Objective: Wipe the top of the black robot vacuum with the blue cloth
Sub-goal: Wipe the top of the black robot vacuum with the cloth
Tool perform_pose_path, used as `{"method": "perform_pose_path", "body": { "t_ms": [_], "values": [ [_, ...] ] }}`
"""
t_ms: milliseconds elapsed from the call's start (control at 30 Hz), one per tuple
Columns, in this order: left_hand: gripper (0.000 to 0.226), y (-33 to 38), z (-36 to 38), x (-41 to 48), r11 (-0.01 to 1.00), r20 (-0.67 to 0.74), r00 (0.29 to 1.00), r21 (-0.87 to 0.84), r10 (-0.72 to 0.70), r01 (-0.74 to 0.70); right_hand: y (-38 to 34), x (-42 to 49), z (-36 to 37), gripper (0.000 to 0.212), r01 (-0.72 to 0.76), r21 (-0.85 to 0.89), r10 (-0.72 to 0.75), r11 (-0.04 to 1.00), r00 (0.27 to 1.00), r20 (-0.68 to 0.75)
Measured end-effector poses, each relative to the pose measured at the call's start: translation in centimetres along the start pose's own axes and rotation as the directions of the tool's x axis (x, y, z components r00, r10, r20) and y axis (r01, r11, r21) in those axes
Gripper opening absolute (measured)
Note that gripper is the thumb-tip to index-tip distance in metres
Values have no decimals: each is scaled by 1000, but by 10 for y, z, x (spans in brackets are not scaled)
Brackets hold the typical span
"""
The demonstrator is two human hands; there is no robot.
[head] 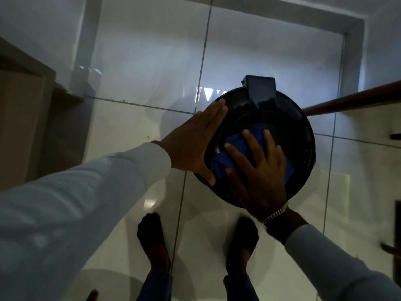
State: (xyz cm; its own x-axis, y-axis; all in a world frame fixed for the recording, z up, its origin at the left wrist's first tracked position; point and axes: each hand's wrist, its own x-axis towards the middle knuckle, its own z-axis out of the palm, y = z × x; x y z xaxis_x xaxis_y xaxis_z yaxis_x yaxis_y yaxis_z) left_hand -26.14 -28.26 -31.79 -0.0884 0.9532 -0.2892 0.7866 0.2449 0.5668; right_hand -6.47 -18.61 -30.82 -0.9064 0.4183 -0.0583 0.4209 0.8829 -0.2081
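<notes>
The round black robot vacuum sits on the glossy white tiled floor, right of centre. The blue cloth lies crumpled on its top. My right hand presses flat on the cloth with fingers spread, a metal bracelet at the wrist. My left hand lies flat against the vacuum's left rim, fingers straight and together, holding nothing. A black rectangular block stands at the vacuum's far edge, touching it.
My two feet in dark footwear stand on the tile just below the vacuum. A brown wooden rail runs in from the right edge toward the vacuum. A brown wooden frame stands at the left, grey skirting along the far walls.
</notes>
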Motion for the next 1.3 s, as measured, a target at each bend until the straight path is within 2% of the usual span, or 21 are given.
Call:
{"method": "perform_pose_path", "body": {
  "t_ms": [100, 200, 267, 333, 433, 500, 533, 600, 767, 833, 933, 1000, 1100, 1300],
  "values": [
    [152, 0, 2, 1, 1000, 2, 1000, -5, 6, -6, -10, 7, -4, 48, -114, 37, 115, 993, 993, -23],
    [151, -4, 5, 2, 997, -16, 1000, -73, 2, -3, -33, 35, -1, 45, -318, 153, 337, 936, 935, -114],
    [152, -6, 5, 1, 991, -11, 1000, -137, -10, 8, -46, 45, 5, 43, -373, 161, 395, 914, 908, -140],
    [152, -6, 4, 0, 989, -1, 1000, -148, -2, 2, -47, 43, 10, 45, -337, 107, 349, 936, 928, -133],
    [150, -5, 0, 1, 998, -11, 999, -41, 47, -47, -31, 19, 12, 50, -83, 0, 83, 997, 993, -80],
    [151, -2, -1, -1, 998, -13, 998, 30, 57, -57, -16, 1, 10, 53, 73, -45, -75, 996, 996, -47],
    [150, -1, -2, -1, 998, -7, 999, 42, 53, -53, -10, -3, 8, 53, 104, -56, -107, 993, 993, -43],
    [151, 1, -3, 0, 999, 18, 999, 30, 32, -33, -4, 0, 6, 52, 74, -46, -77, 996, 994, -71],
    [151, -1, -1, 2, 995, 23, 1000, -95, -3, 6, -28, 42, 6, 51, -203, 65, 210, 977, 969, -128],
    [152, -2, 0, 2, 996, 10, 1000, -88, 17, -16, -32, 37, 9, 51, -170, 17, 171, 985, 977, -124],
    [149, 0, 0, 2, 994, -8, 997, 77, 73, -72, -18, 1, 11, 50, 41, -49, -46, 998, 993, -105],
    [148, 3, -2, 2, 996, 2, 999, 76, 35, -35, -5, -27, 11, 50, 100, -102, -109, 990, 991, -77],
    [152, 4, -2, 2, 997, 25, 1000, 74, 5, -7, 16, -55, 11, 57, 20, -96, -28, 995, 996, -83],
    [151, 4, -3, 3, 990, 41, 999, 143, -11, 5, 48, -62, 15, 58, -131, 70, 139, 989, 981, -138]
  ]
}}
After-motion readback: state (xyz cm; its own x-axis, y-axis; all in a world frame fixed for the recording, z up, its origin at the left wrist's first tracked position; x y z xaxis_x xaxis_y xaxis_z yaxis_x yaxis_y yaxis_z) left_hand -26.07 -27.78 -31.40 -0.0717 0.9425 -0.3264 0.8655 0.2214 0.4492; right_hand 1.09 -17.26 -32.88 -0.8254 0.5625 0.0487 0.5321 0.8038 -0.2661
